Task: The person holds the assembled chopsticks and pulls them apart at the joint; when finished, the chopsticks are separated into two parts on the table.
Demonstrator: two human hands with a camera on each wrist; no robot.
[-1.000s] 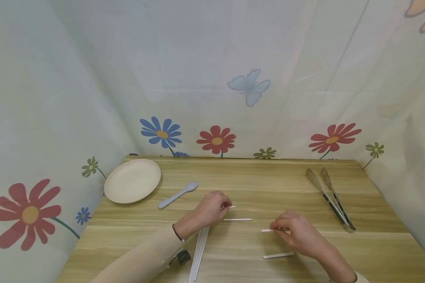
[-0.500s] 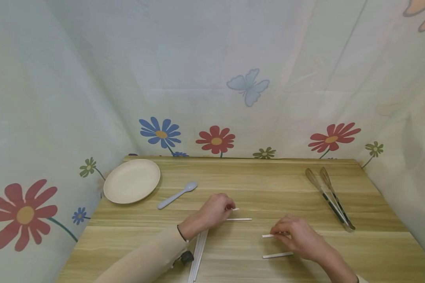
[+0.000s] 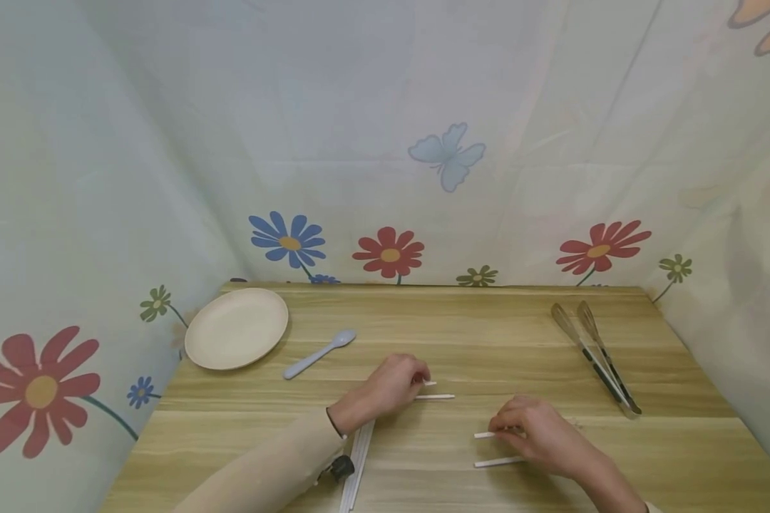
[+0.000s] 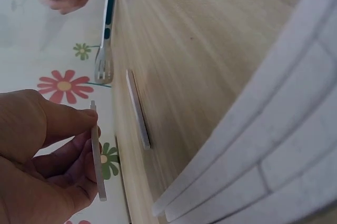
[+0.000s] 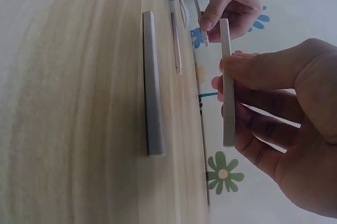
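My left hand (image 3: 391, 385) pinches a short white stick (image 4: 98, 161) between thumb and fingers. This stick has a narrower peg at one end, seen in the left wrist view. My right hand (image 3: 535, 434) pinches a second short white stick (image 5: 227, 92), whose end shows a square hole in the left wrist view. Both held sticks are above the wooden table and apart from each other. Another stick with a narrow tip (image 3: 438, 397) lies on the table by my left hand. Below my right hand lies a further square stick (image 3: 497, 462), partly covered by the hand in the head view.
Several longer white strips (image 3: 361, 456) lie side by side near my left forearm. A round cream plate (image 3: 237, 329) sits at the back left, with a pale blue spoon (image 3: 319, 354) beside it. Metal tongs (image 3: 599, 363) lie at the right. Flowered cloth (image 3: 359, 178) encloses the table (image 3: 462, 320).
Both hands have come slightly nearer the person, and the left has also drifted a little to the right. Each still pinches its stick; the sticks on the table stay put.
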